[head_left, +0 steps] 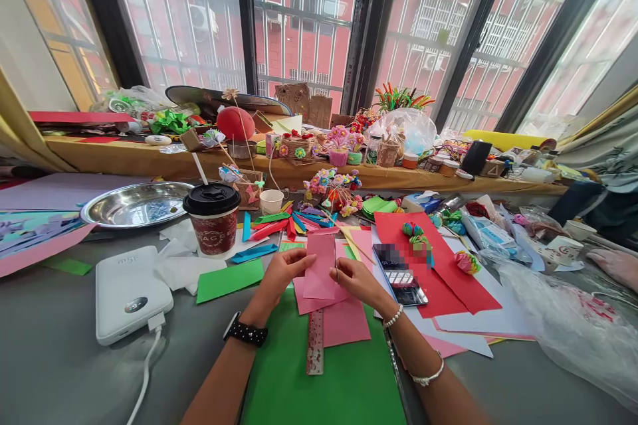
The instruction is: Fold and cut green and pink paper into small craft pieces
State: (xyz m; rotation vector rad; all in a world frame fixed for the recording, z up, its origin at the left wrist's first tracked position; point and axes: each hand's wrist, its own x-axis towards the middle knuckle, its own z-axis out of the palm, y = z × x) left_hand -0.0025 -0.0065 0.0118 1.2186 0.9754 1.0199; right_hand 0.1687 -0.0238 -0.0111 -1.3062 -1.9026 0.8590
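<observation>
My left hand (285,273) pinches the left edge of an upright pink paper piece (319,269). At the paper's right edge, my right hand (357,282) is closed around a thin dark tool (336,265), perhaps small scissors; the fingers hide most of it. Other pink sheets (349,324) lie below the held piece. A clear patterned ruler (315,345) rests partly over them. Under all this is a large green sheet (323,398). A phone (400,275) lies to the right of my right hand.
A lidded cup (213,222) with a straw stands left, near a white power bank (130,295) with a cable and a metal tray (137,206). Red paper (448,279) and a plastic bag (563,319) are at right. Another person's hand (615,265) shows at the right edge.
</observation>
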